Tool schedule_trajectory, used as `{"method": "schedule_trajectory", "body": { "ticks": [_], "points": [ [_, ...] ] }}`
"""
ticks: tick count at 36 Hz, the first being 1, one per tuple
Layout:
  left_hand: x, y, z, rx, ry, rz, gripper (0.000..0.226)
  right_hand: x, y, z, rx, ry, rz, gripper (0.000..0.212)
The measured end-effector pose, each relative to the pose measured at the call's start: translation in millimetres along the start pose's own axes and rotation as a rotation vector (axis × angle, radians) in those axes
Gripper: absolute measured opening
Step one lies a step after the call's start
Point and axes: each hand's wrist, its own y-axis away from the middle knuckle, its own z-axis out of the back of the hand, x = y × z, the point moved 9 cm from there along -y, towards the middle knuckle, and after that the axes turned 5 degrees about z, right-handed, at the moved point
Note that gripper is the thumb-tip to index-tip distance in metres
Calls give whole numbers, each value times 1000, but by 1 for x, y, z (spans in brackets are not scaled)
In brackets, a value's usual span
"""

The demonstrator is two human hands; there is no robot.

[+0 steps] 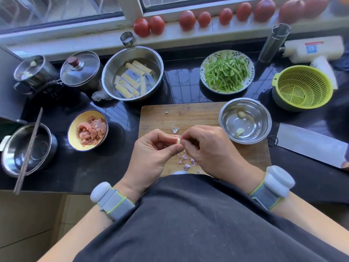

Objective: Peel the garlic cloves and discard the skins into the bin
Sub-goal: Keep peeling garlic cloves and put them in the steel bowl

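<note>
One garlic clove (178,140) is in hand, pale and largely bare, pinched between the fingertips of the left hand (154,150) and the right hand (205,146) above the wooden cutting board (188,114). Both hands are closed tightly on it; the clove's underside is hidden by the fingers.

Two peeled cloves (240,131) lie apart in the small steel bowl (245,121) on the board's right corner. Purplish skins (186,161) are scattered on the board beneath the hands, partly covered by them; the count cannot be made out. One further scrap (175,129) lies just beyond the knuckles.

Containers noted: large steel bowl (132,72) holding pale rolled pieces in water; patterned plate (227,71) of green vegetable strips; yellow bowl (87,130) of minced meat; green colander (303,86), nothing visible inside; lidded pot (80,69).

Nine tomatoes (187,20) line the sill, the rightmost blurred. A cleaver (309,142) lies right of the board, its handle cut off by the frame edge.
</note>
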Motion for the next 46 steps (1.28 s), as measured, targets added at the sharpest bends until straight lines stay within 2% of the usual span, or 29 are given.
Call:
{"method": "schedule_trajectory", "body": {
  "ticks": [13, 24, 28, 31, 35, 37, 38, 39, 40, 41, 42, 43, 46],
  "points": [
    [2, -1, -2, 12, 74, 12, 17, -4, -1, 3, -68, -71, -33, 9],
    [12, -2, -1, -9, 187, 86, 19, -31, 8, 1, -135, -259, -274, 16],
    [15, -2, 0, -16, 218, 133, 27, -38, 12, -1, -126, -279, -355, 13],
    [21, -2, 0, -18, 322, 198, 31, -52, 14, -2, -114, -223, -457, 16],
    [30, -1, -1, -31, 407, 282, 30, -86, 18, -24, 29, 9, -561, 26],
    [32, -1, -1, -30, 437, 319, 30, -100, 22, -42, 140, 138, -533, 32],
    [33, 0, -2, -25, 451, 336, 31, -103, 24, -50, 198, 190, -512, 27],
    [34, 0, -3, -20, 466, 353, 31, -105, 27, -55, 256, 218, -495, 12],
    [35, 0, -2, -18, 480, 367, 31, -105, 29, -59, 290, 221, -470, 14],
    [35, 0, -2, -20, 493, 382, 31, -104, 31, -61, 310, 223, -453, 32],
    [36, 0, -1, -23, 506, 395, 30, -102, 30, -59, 297, 212, -444, 40],
    [37, 1, -2, -24, 514, 410, 30, -99, 29, -55, 250, 205, -441, 37],
    [39, 0, 0, -38, 520, 420, 26, -87, 20, -40, 101, 130, -432, 15]
  ]
}}
